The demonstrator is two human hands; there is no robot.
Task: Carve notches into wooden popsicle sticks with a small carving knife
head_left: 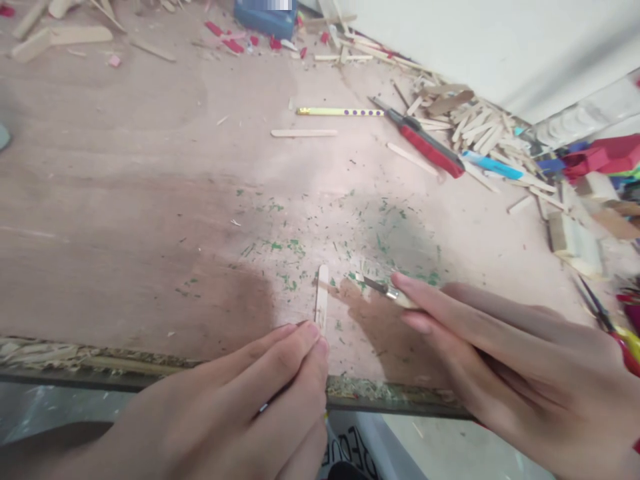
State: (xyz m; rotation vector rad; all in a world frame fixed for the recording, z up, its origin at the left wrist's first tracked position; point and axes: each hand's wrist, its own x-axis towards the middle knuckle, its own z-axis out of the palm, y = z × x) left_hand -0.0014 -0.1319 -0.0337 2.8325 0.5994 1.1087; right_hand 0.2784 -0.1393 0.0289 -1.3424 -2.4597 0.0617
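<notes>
Workshop, seemingly: littered bench (100, 200), wood scraps (484, 128), utility knife (433, 148).

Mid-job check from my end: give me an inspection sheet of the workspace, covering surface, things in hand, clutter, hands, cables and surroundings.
Surface: table strewn with green flecks; near edge rough.
Things in hand: stick, rounded far end pointing away from the person; craft knife, blade right of the stick and apart from it.
Clutter: pencil, red cutter by the pencil's end, stick pile at far right, red scraps at the far side.
Hands: left hand pinches the stick's near end; right hand grips the craft knife.
Cables: nothing seen.
Surroundings: pale wall beyond the table; floor below its near edge.
</notes>
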